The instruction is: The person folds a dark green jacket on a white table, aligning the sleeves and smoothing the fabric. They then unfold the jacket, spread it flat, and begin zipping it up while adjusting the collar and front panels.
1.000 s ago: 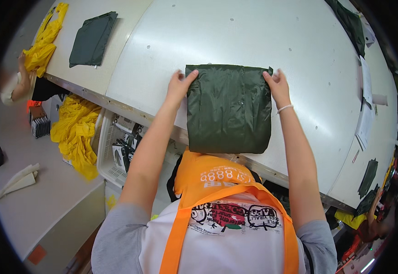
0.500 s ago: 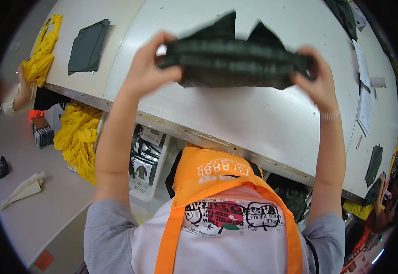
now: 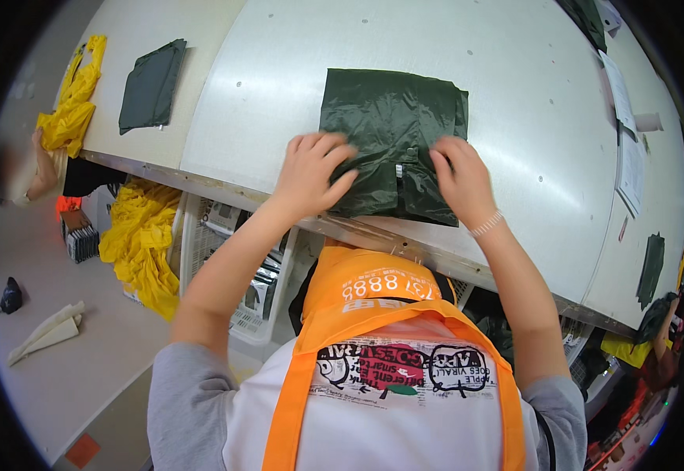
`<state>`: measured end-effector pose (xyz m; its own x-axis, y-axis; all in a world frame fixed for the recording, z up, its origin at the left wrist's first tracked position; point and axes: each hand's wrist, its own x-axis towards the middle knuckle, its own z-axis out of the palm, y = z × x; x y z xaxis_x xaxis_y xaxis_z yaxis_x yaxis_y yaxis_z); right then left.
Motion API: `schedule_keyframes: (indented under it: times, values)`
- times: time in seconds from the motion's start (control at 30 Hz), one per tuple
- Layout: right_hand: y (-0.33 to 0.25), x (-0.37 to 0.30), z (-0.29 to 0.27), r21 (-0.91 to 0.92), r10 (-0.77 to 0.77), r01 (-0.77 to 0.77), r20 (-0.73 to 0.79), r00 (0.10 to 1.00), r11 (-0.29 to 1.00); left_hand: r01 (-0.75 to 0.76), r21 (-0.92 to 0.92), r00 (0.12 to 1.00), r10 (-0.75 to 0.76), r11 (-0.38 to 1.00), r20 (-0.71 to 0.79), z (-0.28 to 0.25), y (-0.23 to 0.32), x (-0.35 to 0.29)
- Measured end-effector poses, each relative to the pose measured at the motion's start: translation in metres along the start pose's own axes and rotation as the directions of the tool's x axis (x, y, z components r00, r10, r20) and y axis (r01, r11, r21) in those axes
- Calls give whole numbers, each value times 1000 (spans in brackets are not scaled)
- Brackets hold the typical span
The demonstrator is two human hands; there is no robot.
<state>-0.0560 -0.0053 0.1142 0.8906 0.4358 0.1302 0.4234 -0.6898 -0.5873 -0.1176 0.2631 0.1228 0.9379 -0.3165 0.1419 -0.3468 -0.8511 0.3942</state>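
A folded dark green garment [image 3: 393, 106] of shiny, thin cloth lies flat on the pale table [image 3: 271, 118] in front of me. A small white label shows near its lower middle. My left hand [image 3: 316, 174] rests at its left edge, fingers apart and thumb spread, with the fingertips over the cloth. At the right edge my right hand [image 3: 465, 182] touches the garment with bent, parted fingers, slightly blurred. Neither hand grips it.
Another folded dark garment [image 3: 152, 85] lies farther left, near yellow cloth [image 3: 75, 98] by another person's arm. Below the table edge stand a yellow heap [image 3: 139, 239] and a white basket [image 3: 251, 326] of packaged items. Paper sheets [image 3: 628, 177] lie at right.
The dark green garment was held up edge-on between both hands; now it lies flat on the table. Both hands have come nearer to me and closer together, and have released their grip.
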Motion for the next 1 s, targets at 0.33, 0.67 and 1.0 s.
schedule_keyframes:
  times: [0.33, 0.67, 1.0]
  values:
    - [26, 9, 66, -253, 148, -225, -292, 945, 941, 410, -152, 853, -437, 899, -286, 87, -32, 20]
    - [23, -67, 72, 467, 608, -567, 76, 790, 678, 755, -481, 538, -840, 445, 69, 92, 23, -67]
    - [-17, -70, 78, 198, 345, -322, -97, 933, 926, 761, -491, 554, -819, 424, 149, 67, 34, -89]
